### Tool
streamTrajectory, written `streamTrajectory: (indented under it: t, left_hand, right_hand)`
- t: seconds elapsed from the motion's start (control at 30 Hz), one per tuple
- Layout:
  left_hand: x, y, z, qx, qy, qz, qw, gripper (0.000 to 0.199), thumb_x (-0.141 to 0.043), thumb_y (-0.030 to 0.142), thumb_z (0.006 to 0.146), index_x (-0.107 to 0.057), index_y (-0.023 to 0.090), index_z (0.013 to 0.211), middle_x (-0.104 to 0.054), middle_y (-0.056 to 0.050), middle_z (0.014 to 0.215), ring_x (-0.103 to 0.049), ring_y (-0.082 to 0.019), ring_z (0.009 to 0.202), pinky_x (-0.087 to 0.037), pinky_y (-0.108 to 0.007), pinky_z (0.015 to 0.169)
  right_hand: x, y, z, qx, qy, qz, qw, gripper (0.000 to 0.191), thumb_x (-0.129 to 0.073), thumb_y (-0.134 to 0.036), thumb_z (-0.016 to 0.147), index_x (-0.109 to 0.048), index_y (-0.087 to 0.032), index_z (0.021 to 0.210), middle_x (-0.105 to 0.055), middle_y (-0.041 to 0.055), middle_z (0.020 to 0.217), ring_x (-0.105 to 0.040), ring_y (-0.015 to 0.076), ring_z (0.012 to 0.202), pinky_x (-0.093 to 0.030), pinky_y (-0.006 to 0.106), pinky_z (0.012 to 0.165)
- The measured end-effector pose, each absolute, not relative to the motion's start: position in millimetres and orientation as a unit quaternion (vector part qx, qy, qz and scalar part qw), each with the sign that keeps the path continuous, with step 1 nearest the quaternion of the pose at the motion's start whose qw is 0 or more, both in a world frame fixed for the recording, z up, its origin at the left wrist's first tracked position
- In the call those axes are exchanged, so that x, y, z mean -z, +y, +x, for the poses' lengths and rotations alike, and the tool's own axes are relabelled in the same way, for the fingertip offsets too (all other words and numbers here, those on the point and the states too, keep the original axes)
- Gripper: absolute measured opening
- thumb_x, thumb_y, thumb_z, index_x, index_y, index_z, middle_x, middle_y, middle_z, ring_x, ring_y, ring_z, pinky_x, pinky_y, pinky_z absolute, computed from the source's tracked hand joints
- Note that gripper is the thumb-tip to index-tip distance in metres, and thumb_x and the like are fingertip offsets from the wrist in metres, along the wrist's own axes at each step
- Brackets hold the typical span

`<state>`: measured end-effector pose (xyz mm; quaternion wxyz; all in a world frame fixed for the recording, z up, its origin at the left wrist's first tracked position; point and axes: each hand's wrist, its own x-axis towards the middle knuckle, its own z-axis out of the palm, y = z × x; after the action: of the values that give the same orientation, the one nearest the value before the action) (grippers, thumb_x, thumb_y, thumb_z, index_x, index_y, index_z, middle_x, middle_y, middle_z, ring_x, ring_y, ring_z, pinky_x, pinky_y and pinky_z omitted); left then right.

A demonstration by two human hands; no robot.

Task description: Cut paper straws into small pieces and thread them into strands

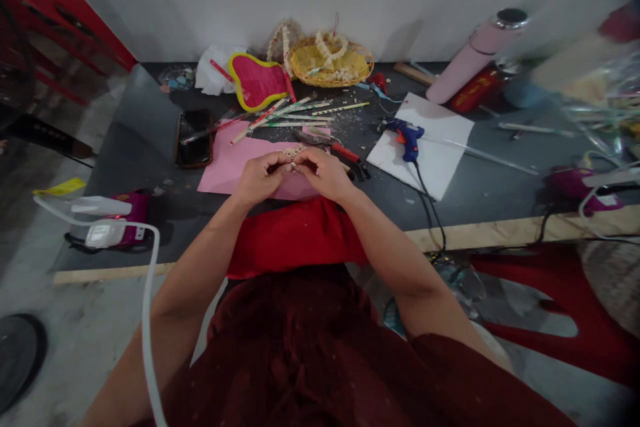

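Over a pink sheet (220, 167), my left hand (261, 177) and my right hand (324, 173) meet with fingertips pinched together. Between them is a small cream-coloured, knobbly piece (293, 153), like a cluster of little beads or chips; its exact kind is too small to make out. Fingers cover much of it. Pliers with red handles (346, 152) lie just beyond my right hand. Several patterned paper-like sticks (287, 117) are scattered past both hands.
A blue glue gun (410, 140) rests on white board (445, 163), its cord crossing the table edge. Behind are a yellow basket (305, 67), a pink-and-yellow shaped piece (257, 83) and a pink flask (475, 57). A phone (194, 140) and a power strip (133, 213) lie left.
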<state>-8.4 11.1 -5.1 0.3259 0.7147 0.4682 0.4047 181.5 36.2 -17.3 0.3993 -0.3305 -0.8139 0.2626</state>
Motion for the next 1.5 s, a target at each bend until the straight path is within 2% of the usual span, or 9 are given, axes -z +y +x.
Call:
streamTrajectory:
  t: [0.2, 0.4, 0.6, 1.1, 1.27, 1.5]
  left_hand:
    - [3.1, 10.2, -7.5, -0.404, 0.468, 0.71, 0.337, 0.018, -0.059, 0.028, 0.083, -0.07, 0.016, 0.089, -0.072, -0.004, 0.085, -0.064, -0.014, 0.077, -0.05, -0.027, 0.073]
    - [0.9, 10.8, -7.7, -0.406, 0.452, 0.696, 0.384, 0.02, -0.059, 0.032, 0.084, -0.07, 0.016, 0.087, -0.073, -0.005, 0.086, -0.066, -0.014, 0.08, -0.052, -0.027, 0.076]
    - [2.5, 12.5, -9.4, -0.416, 0.448, 0.682, 0.401, 0.02, -0.059, 0.031, 0.084, -0.069, 0.014, 0.089, -0.072, -0.005, 0.086, -0.065, -0.013, 0.078, -0.051, -0.025, 0.075]
    - [3.4, 13.3, -8.8, -0.404, 0.455, 0.688, 0.396, 0.02, -0.06, 0.033, 0.083, -0.07, 0.015, 0.087, -0.072, -0.006, 0.087, -0.065, -0.014, 0.079, -0.051, -0.028, 0.076]
    - [0.3, 13.4, -8.6, -0.414, 0.463, 0.668, 0.411, 0.021, -0.061, 0.035, 0.082, -0.069, 0.016, 0.086, -0.071, -0.005, 0.083, -0.062, -0.013, 0.073, -0.05, -0.024, 0.066]
    - [2.4, 15.9, -10.8, -0.459, 0.47, 0.603, 0.452, 0.022, -0.065, 0.038, 0.081, -0.068, 0.016, 0.08, -0.066, -0.002, 0.07, -0.046, -0.006, 0.052, -0.037, -0.019, 0.047]
  right_hand:
    - [18.1, 36.7, 181.8, -0.265, -0.816, -0.315, 0.406, 0.008, -0.055, -0.027, 0.09, -0.059, -0.021, 0.09, -0.067, 0.0042, 0.093, -0.06, 0.0177, 0.087, -0.047, 0.033, 0.08]
    - [17.7, 35.1, 181.0, -0.265, -0.808, -0.326, 0.413, 0.017, -0.054, -0.029, 0.091, -0.059, -0.021, 0.105, -0.067, 0.0054, 0.099, -0.061, 0.0179, 0.088, -0.048, 0.033, 0.081]
    - [12.5, 32.5, 180.8, -0.259, -0.813, -0.32, 0.412, 0.016, -0.052, -0.033, 0.093, -0.061, -0.021, 0.097, -0.068, 0.0053, 0.096, -0.061, 0.0179, 0.089, -0.048, 0.033, 0.081]
    - [11.3, 32.9, 180.5, -0.255, -0.818, -0.319, 0.406, 0.014, -0.049, -0.031, 0.094, -0.059, -0.021, 0.095, -0.068, 0.0048, 0.095, -0.061, 0.0167, 0.087, -0.048, 0.032, 0.08]
    - [10.5, 31.3, 180.4, -0.259, -0.814, -0.313, 0.415, 0.018, -0.048, -0.031, 0.095, -0.06, -0.021, 0.102, -0.068, 0.0054, 0.097, -0.062, 0.0166, 0.087, -0.049, 0.032, 0.08]
    - [15.9, 31.9, 180.4, -0.284, -0.819, -0.295, 0.403, 0.03, -0.046, -0.026, 0.095, -0.057, -0.021, 0.122, -0.067, 0.0079, 0.116, -0.064, 0.0177, 0.101, -0.051, 0.034, 0.088]
